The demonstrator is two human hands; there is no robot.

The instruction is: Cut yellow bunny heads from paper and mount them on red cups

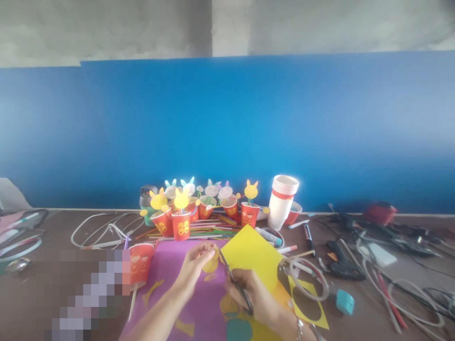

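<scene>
My left hand (199, 259) pinches a small yellow paper piece (210, 264) above a purple paper sheet (167, 270). In my right hand (254, 289) are dark-handled scissors (232, 277), their blades pointing up and left to the paper's edge. Whether the blades are parted I cannot make out. Beneath the right hand lies a bright yellow sheet (254, 253). Several yellow offcuts (152, 291) and a teal paper circle (239, 329) rest on the purple sheet.
Red paper cups (181, 225) with paper animal figures stand behind the sheets, by coloured sticks (209, 227) and stacked white cups (280, 208). Right: a glue gun (343, 263), a teal block (344, 302), cables (401, 303). Left: a tilted red cup (140, 265) near a blurred-out person's arm.
</scene>
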